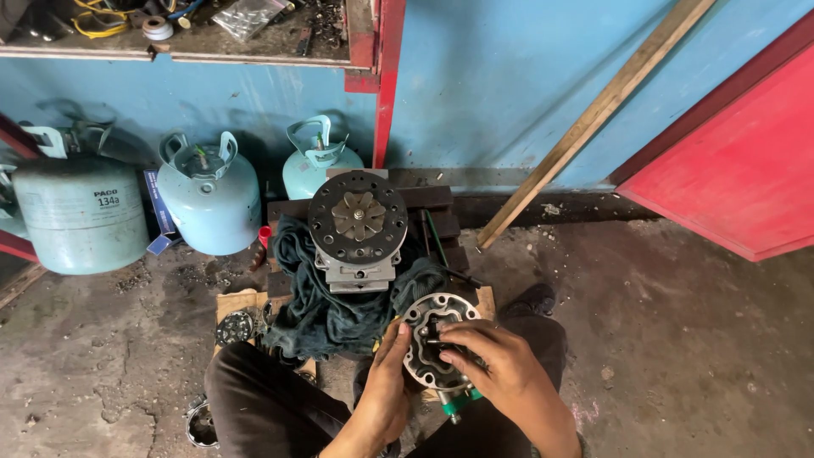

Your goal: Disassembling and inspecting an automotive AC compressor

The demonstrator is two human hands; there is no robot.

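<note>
I hold a round grey metal compressor housing (pixel 434 315) with a ring of holes, over my lap. My left hand (pixel 383 390) cups its left edge from below. My right hand (pixel 496 363) rests on its right side, fingertips pinching a small dark part at the centre. A green-tipped piece (pixel 458 402) sticks out beneath the housing. Just beyond stands a compressor body (pixel 357 227) with a black round clutch plate facing up, set on a dark green cloth (pixel 314 297).
Three pale blue gas cylinders (pixel 209 197) stand against the blue wall at left. A wooden strip (pixel 593 119) leans at right beside a red panel (pixel 746 170). A small round metal part (pixel 234 327) lies on cardboard; another metal part (pixel 201 422) sits on the concrete floor.
</note>
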